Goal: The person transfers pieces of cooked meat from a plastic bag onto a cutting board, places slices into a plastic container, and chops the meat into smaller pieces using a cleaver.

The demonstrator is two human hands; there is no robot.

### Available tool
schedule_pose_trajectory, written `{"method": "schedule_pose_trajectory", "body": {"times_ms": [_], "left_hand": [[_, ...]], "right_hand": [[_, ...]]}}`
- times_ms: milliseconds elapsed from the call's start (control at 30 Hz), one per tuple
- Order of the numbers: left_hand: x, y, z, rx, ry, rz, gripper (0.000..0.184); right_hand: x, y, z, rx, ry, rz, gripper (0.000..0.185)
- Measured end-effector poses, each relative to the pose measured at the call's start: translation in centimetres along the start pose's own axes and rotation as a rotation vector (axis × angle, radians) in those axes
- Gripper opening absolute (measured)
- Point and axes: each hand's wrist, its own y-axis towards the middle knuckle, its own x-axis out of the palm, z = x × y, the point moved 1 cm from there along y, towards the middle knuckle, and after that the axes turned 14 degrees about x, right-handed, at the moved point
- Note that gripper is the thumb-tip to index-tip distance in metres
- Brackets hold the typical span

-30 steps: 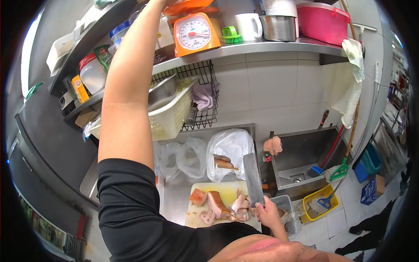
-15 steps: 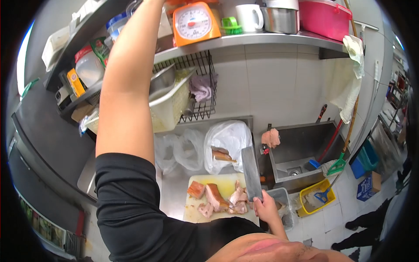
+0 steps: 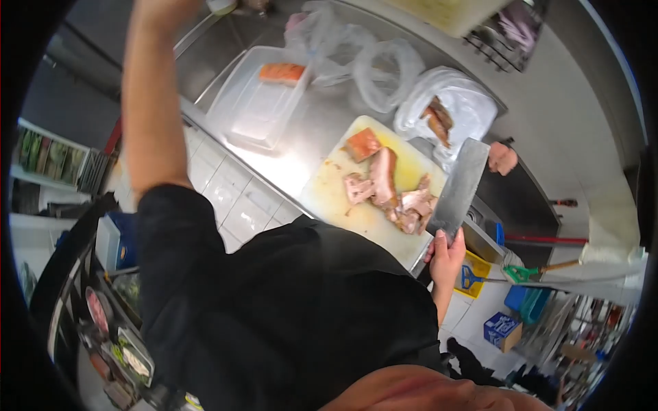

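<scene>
My right hand (image 3: 447, 257) is closed round the handle of a cleaver (image 3: 460, 188), its broad blade pointing up beside the right edge of a white cutting board (image 3: 329, 195). On the board lie an orange-skinned block of meat (image 3: 362, 144), a long piece of roast meat (image 3: 383, 177) and torn chunks of meat (image 3: 414, 205). My left hand (image 3: 164, 12) is raised at the top left, blurred and cut off by the frame edge, so its fingers do not show. Below it and to the right, a clear plastic container (image 3: 257, 113) holds another orange-skinned piece (image 3: 282, 73).
A white plastic bag (image 3: 473, 103) with brown meat in it sits behind the board, with clear bags (image 3: 388, 72) to its left. The steel counter (image 3: 301, 130) carries all this. At right are a sink (image 3: 531, 185), a yellow bucket (image 3: 476, 264) and a blue box (image 3: 502, 330).
The view has turned down and left, bringing the clear container into sight and taking the shelf out. My left arm has swung away from the shelf. The cleaver stays in my right hand.
</scene>
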Motion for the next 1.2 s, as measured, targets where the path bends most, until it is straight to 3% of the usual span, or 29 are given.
{"method": "schedule_pose_trajectory", "body": {"times_ms": [33, 67, 133, 200, 333, 400, 533, 567, 633, 767, 833, 867, 933, 1067, 1133, 1167, 1200], "left_hand": [[-2.2, -9.6, -3.6, -0.427, 0.057, -0.1, 0.038], [0.1, -12.2, -2.1, -0.559, 0.034, 0.066, 0.026], [0.9, -22.8, -5.6, -0.831, 0.285, 0.103, 0.035], [3.0, -31.0, -8.5, -0.854, 0.706, 0.02, 0.032], [8.2, -38.6, -12.1, -0.904, 0.672, 0.092, 0.03], [10.7, -41.5, -14.4, -0.867, 0.755, -0.154, 0.03], [15.0, -46.4, -18.1, -0.922, 0.718, -0.273, 0.028], [15.8, -46.5, -18.5, -0.92, 0.7, -0.276, 0.028], [17.0, -46.9, -18.7, -1.143, 0.672, 0.012, 0.027], [17.4, -47.6, -19.1, -1.18, 0.618, -0.1, 0.027], [18.1, -48.1, -19.2, -0.981, 0.72, 0.002, 0.036], [18.3, -48.7, -19.5, -0.986, 0.713, -0.01, 0.036], [18.2, -49.4, -20.3, -0.807, 0.691, -0.074, 0.048], [17.8, -50.1, -20.6, -0.807, 0.569, -0.111, 0.051], [17.2, -49.8, -20.5, -0.948, 0.435, 0.06, 0.046], [16.7, -48.6, -20.2, -0.945, 0.428, 0.059, 0.046], [15.8, -46.9, -19.6, -1.08, 0.43, -0.021, 0.046]], "right_hand": [[0.5, -0.1, -0.3, 0.031, -0.023, -0.008, 0.017], [1.0, -0.1, -0.7, 0.061, -0.046, -0.01, 0.016], [2.1, 0.0, -1.3, 0.08, -0.113, -0.029, 0.014], [3.5, 0.3, -2.0, 0.088, -0.153, -0.046, 0.011], [6.7, 0.7, -3.1, 0.094, -0.22, -0.029, 0.009], [7.8, 0.7, -3.4, 0.104, -0.268, -0.022, 0.015], [9.9, 0.3, -4.2, 0.128, -0.254, 0.047, 0.014], [10.1, 0.2, -4.3, 0.142, -0.251, 0.07, 0.011], [10.6, 0.0, -4.6, 0.165, -0.254, 0.104, 0.009], [11.2, 0.3, -4.4, 0.197, -0.203, 0.158, 0.015], [11.3, 0.3, -4.2, 0.215, -0.206, 0.154, 0.022], [11.3, 0.4, -4.2, 0.207, -0.226, 0.146, 0.022], [11.5, 0.4, -4.1, 0.204, -0.246, 0.139, 0.022], [11.5, 0.5, -3.8, 0.226, -0.256, 0.143, 0.023], [11.7, 0.4, -3.9, 0.236, -0.268, 0.154, 0.022], [11.9, 0.4, -4.3, 0.238, -0.258, 0.16, 0.015], [11.8, 0.2, -4.5, 0.243, -0.25, 0.164, 0.009]]}}
